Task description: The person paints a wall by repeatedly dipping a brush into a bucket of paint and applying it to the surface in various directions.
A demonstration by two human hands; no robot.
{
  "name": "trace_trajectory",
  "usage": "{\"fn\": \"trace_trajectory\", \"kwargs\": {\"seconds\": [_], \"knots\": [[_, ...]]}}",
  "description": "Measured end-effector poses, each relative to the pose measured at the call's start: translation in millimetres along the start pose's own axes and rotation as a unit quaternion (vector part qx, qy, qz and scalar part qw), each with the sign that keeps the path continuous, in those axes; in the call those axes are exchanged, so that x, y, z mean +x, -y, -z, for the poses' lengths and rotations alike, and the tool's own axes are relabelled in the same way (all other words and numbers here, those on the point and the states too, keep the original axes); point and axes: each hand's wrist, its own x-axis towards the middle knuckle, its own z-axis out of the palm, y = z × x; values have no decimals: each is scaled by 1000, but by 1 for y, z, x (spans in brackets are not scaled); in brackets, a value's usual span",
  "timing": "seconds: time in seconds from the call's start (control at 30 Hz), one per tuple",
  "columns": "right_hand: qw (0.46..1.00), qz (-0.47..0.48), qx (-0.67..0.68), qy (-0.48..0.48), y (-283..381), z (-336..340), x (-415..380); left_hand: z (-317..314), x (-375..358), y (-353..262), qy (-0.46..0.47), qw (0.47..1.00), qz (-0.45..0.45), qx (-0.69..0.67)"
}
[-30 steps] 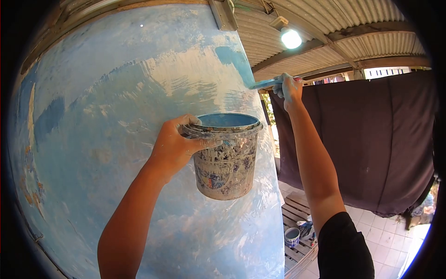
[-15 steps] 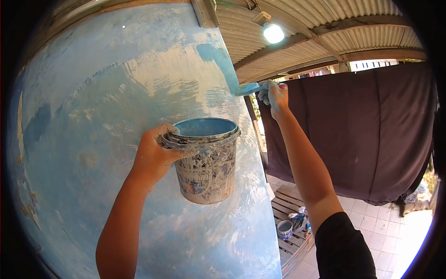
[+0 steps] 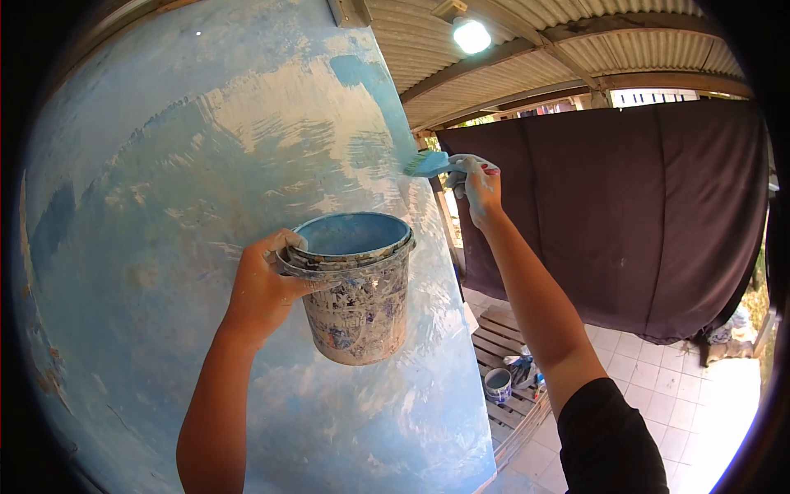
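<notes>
My left hand (image 3: 271, 276) is closed on the rim of a paint bucket (image 3: 355, 317), whose outside is crusted with old paint and whose inside is coated blue. The bucket hangs upright in front of a wall panel (image 3: 206, 329) streaked in blue and off-white. Farther right, my right hand (image 3: 479, 185) grips the handle of a paintbrush (image 3: 429, 163) covered in light blue paint. Its bristles meet the panel's right edge, at the lower end of a fresh blue strip. Pale paint smears both hands.
A dark cloth (image 3: 601, 222) hangs behind my right arm. Below, a slatted wooden bench (image 3: 504, 329) holds a small paint pot (image 3: 498, 385) and some bags. Overhead are a lit bulb (image 3: 471, 36) and a corrugated roof (image 3: 428, 49). Pale tiles (image 3: 634, 362) cover the floor.
The brush has shifted slightly down along the panel's right edge, its bristles now turned more to the left. My left hand still holds the bucket. The view has shifted a little.
</notes>
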Motion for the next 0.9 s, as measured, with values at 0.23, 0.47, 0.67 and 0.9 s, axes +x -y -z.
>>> {"fn": "trace_trajectory", "kwargs": {"seconds": [0.23, 0.47, 0.67, 0.9], "knots": [[983, -77, -152, -64, -66, 85, -107, 0, -29, 8, 4, 999, 41, 9], [933, 41, -330, -140, -40, 19, -42, 0, -32, 11, 11, 998, 55, 14], [996, -21, -7, -84, 9, -16, -8, -12, -42, 22, 12, 999, 24, -34], [969, -66, -177, -159, -95, 92, -109, -13, -56, 37, 0, 999, 1, -43]]}}
